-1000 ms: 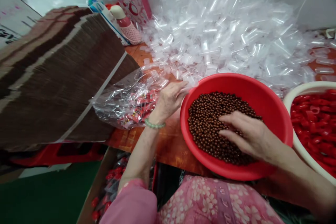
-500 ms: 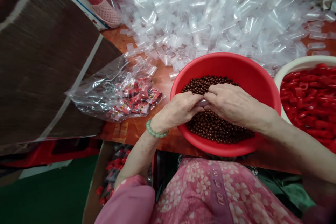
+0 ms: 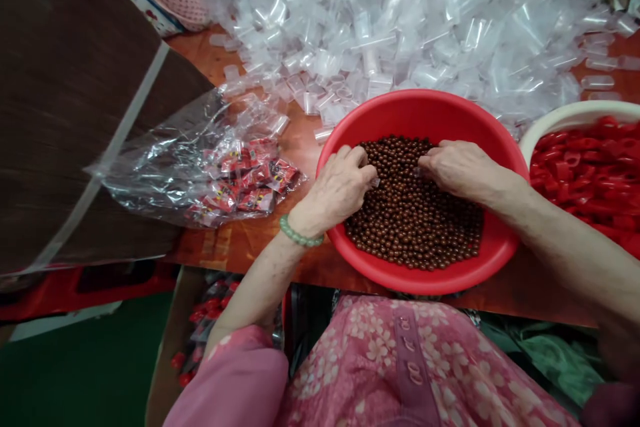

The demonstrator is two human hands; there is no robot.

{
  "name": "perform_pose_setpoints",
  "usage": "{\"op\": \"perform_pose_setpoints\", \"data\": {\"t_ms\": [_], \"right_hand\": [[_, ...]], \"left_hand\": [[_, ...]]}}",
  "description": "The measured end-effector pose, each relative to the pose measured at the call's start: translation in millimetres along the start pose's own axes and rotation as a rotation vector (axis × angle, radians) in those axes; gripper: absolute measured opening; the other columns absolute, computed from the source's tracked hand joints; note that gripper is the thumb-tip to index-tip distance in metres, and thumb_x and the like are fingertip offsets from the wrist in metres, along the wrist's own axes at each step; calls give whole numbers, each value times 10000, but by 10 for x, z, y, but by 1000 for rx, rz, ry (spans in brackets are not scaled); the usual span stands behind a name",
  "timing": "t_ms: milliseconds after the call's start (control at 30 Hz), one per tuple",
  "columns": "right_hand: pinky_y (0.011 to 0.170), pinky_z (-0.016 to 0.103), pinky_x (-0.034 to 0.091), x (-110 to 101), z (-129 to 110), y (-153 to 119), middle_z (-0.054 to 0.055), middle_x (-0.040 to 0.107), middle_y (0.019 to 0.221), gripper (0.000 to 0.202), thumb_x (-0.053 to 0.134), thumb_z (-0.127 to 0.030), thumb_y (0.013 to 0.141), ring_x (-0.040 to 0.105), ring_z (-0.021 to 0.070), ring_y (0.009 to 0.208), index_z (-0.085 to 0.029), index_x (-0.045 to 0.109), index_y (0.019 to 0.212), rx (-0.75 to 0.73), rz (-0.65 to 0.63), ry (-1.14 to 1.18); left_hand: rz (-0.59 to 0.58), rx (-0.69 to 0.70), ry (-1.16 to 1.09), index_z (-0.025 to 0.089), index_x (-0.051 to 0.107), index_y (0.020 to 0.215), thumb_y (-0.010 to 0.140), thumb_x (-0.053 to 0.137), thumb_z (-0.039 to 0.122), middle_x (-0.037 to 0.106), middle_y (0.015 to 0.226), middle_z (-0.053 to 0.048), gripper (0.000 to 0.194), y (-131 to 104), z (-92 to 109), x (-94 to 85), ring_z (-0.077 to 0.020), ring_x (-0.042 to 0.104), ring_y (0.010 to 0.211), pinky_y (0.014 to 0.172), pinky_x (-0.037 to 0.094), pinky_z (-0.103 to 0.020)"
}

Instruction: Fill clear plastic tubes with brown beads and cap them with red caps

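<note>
A red basin (image 3: 423,105) holds a heap of small, shiny brown balls (image 3: 415,213). Over the heap's left side is my left hand (image 3: 343,183), its fingers closed around a small clear plastic tube (image 3: 375,182) that mostly hides in the grip. My right hand (image 3: 457,167) is on the far right of the balls, fingers pinched together and pointing down. A bit of clear plastic (image 3: 419,173) shows at those fingertips, mostly covered. The two hands are apart, with brown balls between them.
Behind the basin spreads a large pile of clear plastic tubes (image 3: 370,33). A white basin (image 3: 555,119) of red plastic parts (image 3: 590,180) stands right. Left lie a clear bag (image 3: 150,173) with red packets (image 3: 250,177) and a strapped brown stack (image 3: 65,80). Below the table edge sits an open box (image 3: 167,340).
My hands, which met around a clear piece over the balls, have separated: the left moved left, the right moved right and slightly up. The view has shifted a little.
</note>
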State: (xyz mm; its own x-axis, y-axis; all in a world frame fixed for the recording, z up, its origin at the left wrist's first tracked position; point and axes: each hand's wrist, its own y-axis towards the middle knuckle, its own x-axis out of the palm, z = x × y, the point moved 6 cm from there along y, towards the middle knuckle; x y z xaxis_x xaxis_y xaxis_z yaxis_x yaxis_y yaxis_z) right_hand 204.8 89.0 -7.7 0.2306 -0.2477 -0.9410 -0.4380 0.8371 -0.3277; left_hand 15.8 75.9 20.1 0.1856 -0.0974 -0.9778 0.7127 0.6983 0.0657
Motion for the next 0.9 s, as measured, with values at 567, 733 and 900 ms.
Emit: {"op": "perform_pose_setpoints", "data": {"t_ms": [567,733,900], "right_hand": [[785,275,481,99,-756,117,105,777,1000,274,548,-23,859,712,199,915,-116,764,999,-378,-151,184],[869,273,495,71,-732,138,53,793,1009,217,648,-179,890,710,181,942,-138,762,1070,-400,-148,640],[914,282,516,-44,-582,45,-14,795,1011,252,675,-341,885,718,157,950,-204,763,1077,-371,-148,1006]], "left_hand": [[198,-147,-242,154,551,1346,912,489,101,680,1293,-105,442,28,-202,86,-256,621,1210,1085,494,-422],[277,-180,-286,156,602,1113,900,548,140,712,1076,-80,220,4,-263,61,-220,669,1026,945,543,-362],[267,-127,-375,144,597,1168,891,546,132,729,1066,-71,282,6,-275,59,-193,693,970,901,551,-332]]}}
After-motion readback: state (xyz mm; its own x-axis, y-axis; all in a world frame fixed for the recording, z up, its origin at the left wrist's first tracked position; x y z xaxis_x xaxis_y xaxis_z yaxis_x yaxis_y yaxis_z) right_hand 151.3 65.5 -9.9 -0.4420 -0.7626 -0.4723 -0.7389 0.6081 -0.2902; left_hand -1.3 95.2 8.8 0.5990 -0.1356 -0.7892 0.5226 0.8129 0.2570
